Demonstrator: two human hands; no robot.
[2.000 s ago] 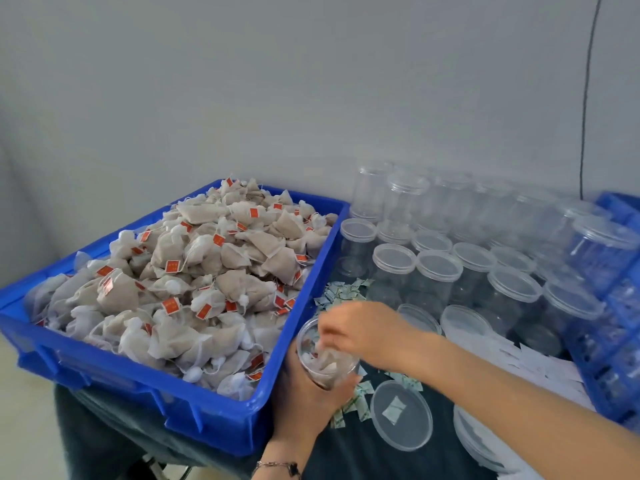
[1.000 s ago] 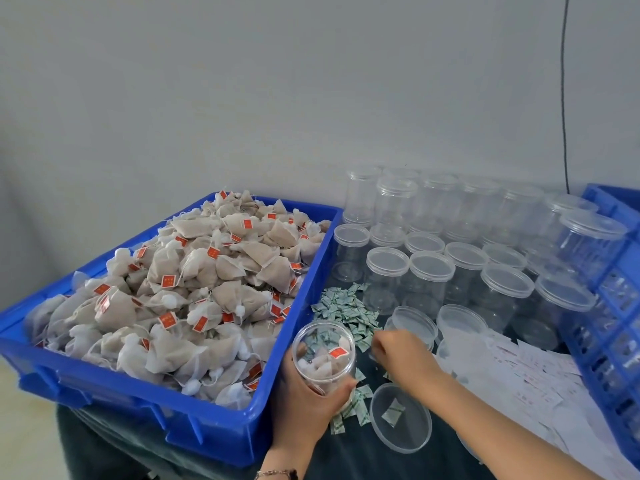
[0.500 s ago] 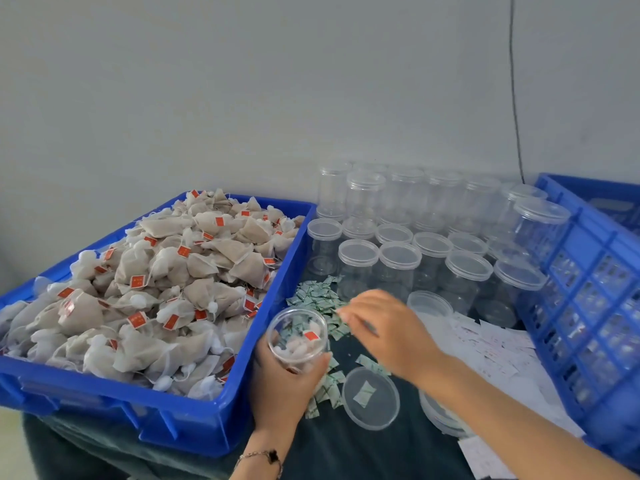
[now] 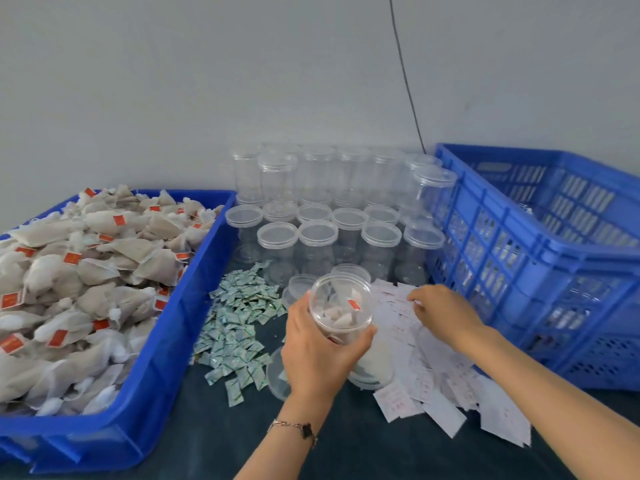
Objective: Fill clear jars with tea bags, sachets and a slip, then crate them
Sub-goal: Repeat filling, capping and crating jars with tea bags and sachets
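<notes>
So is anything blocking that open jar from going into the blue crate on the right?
Nothing visible. The left hand holds the jar over the paper slips, where the right hand reaches; only that hand lies between jar and crate.

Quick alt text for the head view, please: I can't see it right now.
The left hand grips an open jar holding tea bags, while the right hand picks at the paper slips. Around them lie green sachets, lidded empty jars and a blue crate.
</notes>
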